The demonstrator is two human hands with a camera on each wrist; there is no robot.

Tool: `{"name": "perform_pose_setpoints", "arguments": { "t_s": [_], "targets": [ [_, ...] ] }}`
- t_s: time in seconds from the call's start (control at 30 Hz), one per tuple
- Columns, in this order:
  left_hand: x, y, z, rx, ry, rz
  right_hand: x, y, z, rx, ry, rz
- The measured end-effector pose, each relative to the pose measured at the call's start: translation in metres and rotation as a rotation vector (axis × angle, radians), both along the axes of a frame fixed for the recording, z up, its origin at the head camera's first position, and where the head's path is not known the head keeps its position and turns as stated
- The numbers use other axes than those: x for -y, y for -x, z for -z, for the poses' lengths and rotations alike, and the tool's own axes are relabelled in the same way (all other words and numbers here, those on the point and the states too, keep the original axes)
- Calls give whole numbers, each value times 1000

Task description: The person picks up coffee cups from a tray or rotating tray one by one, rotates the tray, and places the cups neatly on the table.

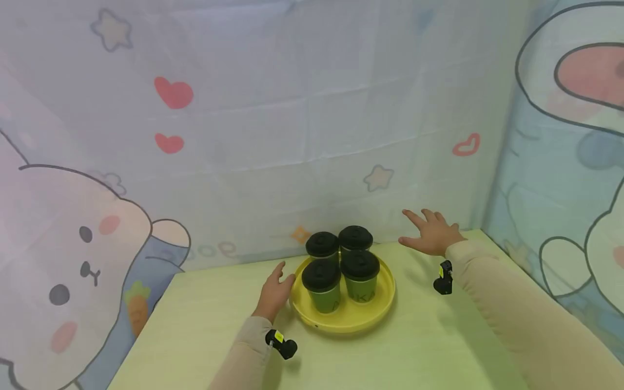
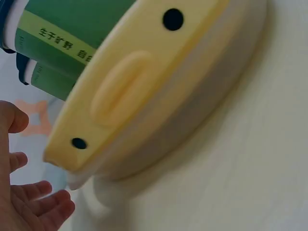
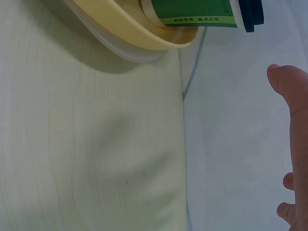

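A round yellow tray [image 1: 348,324] stands on the table, bearing several green paper cups with black lids. Two cups are in front, a left one [image 1: 325,299] and a right one [image 1: 362,288]; others stand behind them. My left hand [image 1: 274,294] is beside the tray's left rim, fingers extended and holding nothing. In the left wrist view, the tray's side [image 2: 159,62] shows a raised duck-like bill and two black dots. Off to the tray's right, my right hand [image 1: 431,234] hovers above the table with fingers spread. The right wrist view shows its thumb [image 3: 288,86] apart from the cup [image 3: 197,12].
The pale wood-grain table [image 1: 205,319] meets a hanging cloth [image 1: 273,135] printed with hearts and stars at its back edge. Another printed cloth [image 1: 560,216] hangs along the right side. Each wrist wears a small black camera, the left one [image 1: 281,344] and the right one [image 1: 443,278].
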State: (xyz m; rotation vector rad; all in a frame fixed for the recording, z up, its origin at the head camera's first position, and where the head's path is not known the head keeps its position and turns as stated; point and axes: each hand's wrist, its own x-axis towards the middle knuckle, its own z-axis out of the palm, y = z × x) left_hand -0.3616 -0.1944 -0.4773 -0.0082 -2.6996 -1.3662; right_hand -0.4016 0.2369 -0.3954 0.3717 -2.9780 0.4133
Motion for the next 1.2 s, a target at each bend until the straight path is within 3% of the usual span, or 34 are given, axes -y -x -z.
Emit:
{"name": "perform_pose_setpoints", "arguments": {
  "t_s": [0.13,0.3,0.5,0.67,0.87,0.97,1.2],
  "targets": [
    [-8,-4,15,-32,-108,4,2,-7,0,4,-9,-16],
    [-16,-1,30,-91,-225,27,1,-10,-1,4,-15,-5],
    [-18,4,42,-125,-357,-19,-1,-3,6,12,-12,-8],
    [-17,4,45,-144,-427,-14,-2,7,7,47,50,-11],
    [-16,0,48,-187,-451,10,13,21,-14,137,218,-84],
    [-19,-13,36,-200,-436,22,30,24,-30,143,216,-116],
    [-21,-18,36,-238,-429,4,77,29,-45,127,173,-194]
  ]
}}
